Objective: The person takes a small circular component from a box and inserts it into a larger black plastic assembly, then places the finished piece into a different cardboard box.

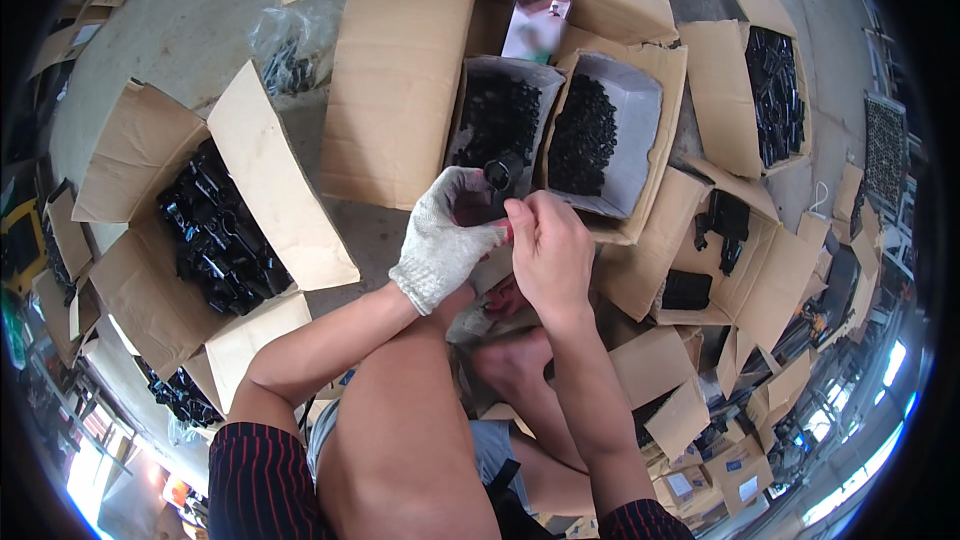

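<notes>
Your left hand (450, 240), in a whitish knitted glove with dark stains, curls its fingers around a black, round, hollow-ended part (497, 176). Your bare right hand (553, 255) meets it there, its thumb tip up against the near end of the part; its fingertips are hidden, so you cannot tell whether they grip the part or a smaller piece. The two hands are together, with the part between them, above your bare legs.

Just beyond your hands sit two grey-lined cardboard trays side by side: the left tray (548, 83) and the right tray (640, 130), each holding a heap of small black pieces. Behind the left one, farther from your hands, a smartphone (536, 25) with a lit screen leans upright.

Well to the left of your hands, an open brown cardboard box (285, 190) holds glossy black parts. Near your right hand, outward to the right, another open box (765, 265) holds a few black parts, and farther off beyond it a third box (720, 90) is filled with long black pieces.
</notes>
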Demonstrator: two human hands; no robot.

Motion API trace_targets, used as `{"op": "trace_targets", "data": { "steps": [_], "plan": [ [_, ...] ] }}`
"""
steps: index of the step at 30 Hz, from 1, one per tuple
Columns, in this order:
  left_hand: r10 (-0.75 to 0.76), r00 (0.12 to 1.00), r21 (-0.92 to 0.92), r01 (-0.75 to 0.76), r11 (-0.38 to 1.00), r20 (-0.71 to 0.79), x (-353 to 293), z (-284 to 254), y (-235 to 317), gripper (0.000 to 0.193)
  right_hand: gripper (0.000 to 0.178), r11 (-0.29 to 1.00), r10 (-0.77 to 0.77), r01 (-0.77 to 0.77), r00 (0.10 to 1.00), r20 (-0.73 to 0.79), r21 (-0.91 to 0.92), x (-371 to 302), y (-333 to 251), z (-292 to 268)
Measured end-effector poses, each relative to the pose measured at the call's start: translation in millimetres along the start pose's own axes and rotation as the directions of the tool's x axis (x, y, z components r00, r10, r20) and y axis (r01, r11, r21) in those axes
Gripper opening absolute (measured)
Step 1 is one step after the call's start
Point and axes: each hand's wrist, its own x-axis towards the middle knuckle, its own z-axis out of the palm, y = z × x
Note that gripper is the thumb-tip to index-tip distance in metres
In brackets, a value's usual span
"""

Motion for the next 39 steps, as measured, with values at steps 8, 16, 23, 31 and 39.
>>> {"op": "trace_targets", "data": {
  "steps": [8,16,23,31,39],
  "plan": [
    [0.067,0.998,0.047,-0.067,0.997,0.004,-2.3,-1.2,-3.3,0.049,0.029,0.993,-0.016,0.023,0.998,0.063,-0.119,1.3,6.2,7.7],
    [0.217,0.973,-0.016,-0.216,0.976,0.076,-26.8,14.4,1.2,0.049,0.040,0.993,-0.042,0.036,0.998,-0.053,-0.114,-19.1,-5.2,-25.0],
    [0.173,0.985,-0.131,-0.171,0.976,0.003,-127.6,-37.2,33.6,0.051,0.043,0.975,0.150,-0.117,0.974,-0.173,0.186,-110.6,-20.1,-102.6],
    [0.151,0.875,-0.345,-0.333,0.878,-0.460,-216.6,-175.7,-45.0,0.061,0.040,0.826,0.469,-0.334,0.855,-0.224,0.454,-301.5,95.1,-178.5],
    [0.198,0.881,0.035,-0.203,0.978,-0.430,-250.1,-201.1,-100.2,0.050,0.042,0.929,0.316,-0.202,0.869,-0.380,0.311,-342.6,59.6,-227.1]
  ]
}}
